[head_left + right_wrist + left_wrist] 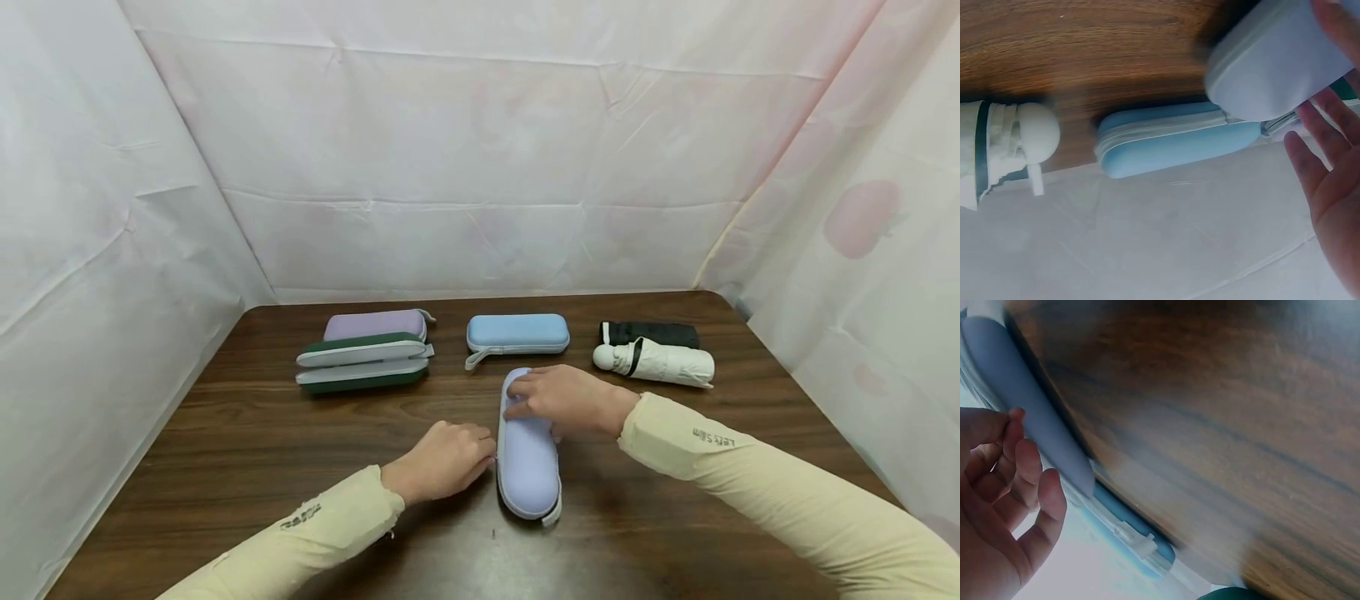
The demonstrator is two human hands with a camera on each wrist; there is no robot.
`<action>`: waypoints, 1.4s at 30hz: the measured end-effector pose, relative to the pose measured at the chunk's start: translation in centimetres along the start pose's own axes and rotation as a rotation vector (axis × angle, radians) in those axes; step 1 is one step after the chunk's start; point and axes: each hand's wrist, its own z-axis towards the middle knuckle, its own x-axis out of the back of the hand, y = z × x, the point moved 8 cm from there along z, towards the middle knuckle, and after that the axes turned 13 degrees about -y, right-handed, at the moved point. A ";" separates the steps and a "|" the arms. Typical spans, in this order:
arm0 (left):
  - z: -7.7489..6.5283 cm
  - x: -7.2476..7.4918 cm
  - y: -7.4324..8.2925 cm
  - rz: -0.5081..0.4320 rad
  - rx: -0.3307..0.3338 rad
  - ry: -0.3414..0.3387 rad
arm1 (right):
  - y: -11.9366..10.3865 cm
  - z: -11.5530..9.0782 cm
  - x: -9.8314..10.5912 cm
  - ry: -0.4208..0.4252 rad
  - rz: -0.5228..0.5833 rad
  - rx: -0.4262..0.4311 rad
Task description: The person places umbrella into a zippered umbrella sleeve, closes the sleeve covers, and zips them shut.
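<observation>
With fingers across its top and thumb at its side, my right grip (570, 400) held the lavender hard-shell case (531, 471) on the wooden surface (225, 467), while my left grip (446, 458) met its zipped seam (502, 433), thumb and forefinger pressed together, though I could not tell whether they pinched anything. If my right grip slackened, I judged, a tug at that seam could swivel the case. The left wrist view showed the meeting fingertips (1016, 414) that the head view hid; only the latter showed the black folded umbrella (652, 334) behind the white one (675, 365).
</observation>
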 end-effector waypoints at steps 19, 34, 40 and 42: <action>-2.4 -0.3 -2.5 -0.037 0.046 -0.021 | 1.8 -2.0 -2.4 0.104 0.106 -0.088; -3.2 -0.3 -3.0 -0.076 0.065 -0.009 | 1.2 -2.9 -3.2 0.211 0.098 -0.215; -3.3 -0.2 -2.8 -0.065 0.052 0.026 | 0.9 -3.0 -3.3 0.221 0.083 -0.259; -3.3 -0.2 -2.7 -0.069 0.054 0.033 | 0.8 -3.0 -3.2 0.221 0.087 -0.268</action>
